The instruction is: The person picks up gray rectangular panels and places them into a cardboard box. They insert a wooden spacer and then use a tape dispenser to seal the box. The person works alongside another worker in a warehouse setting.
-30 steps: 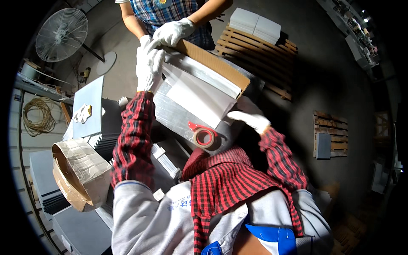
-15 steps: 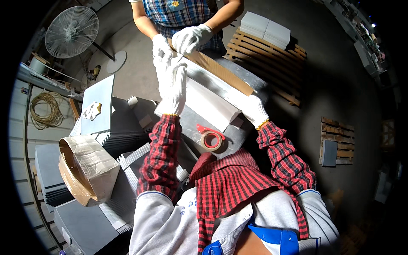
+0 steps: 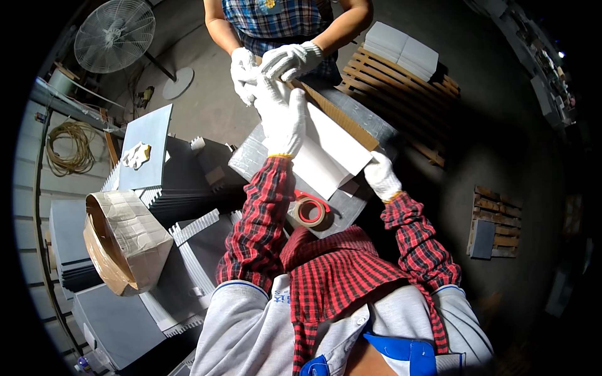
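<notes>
A long white sheet (image 3: 338, 139), paper or thin foam, lies over a long brown cardboard piece (image 3: 348, 122) on a grey-covered table. My gloved left hand (image 3: 283, 122) rests on the sheet's far end, fingers stretched out and thumb apart. Its fingertips meet a co-worker's white-gloved hands (image 3: 285, 61) and are partly hidden there. At the near right corner, my gloved right hand (image 3: 382, 177) pinches the sheet's edge beside the cardboard. A red tape dispenser with a brown roll (image 3: 310, 211) lies on the table close to my body.
Left of the table stand stacks of grey panels (image 3: 147, 141), with a spare glove (image 3: 136, 155) on top, and an open carton (image 3: 135, 241). A standing fan (image 3: 115, 36) is at the far left. Behind the table on the right, a wooden pallet (image 3: 395, 81) bears white boards (image 3: 401, 49).
The white sheet has come across to the cardboard's edge, covering the hollow that showed before. My left hand has shifted right. My right hand has drawn slightly nearer to me.
</notes>
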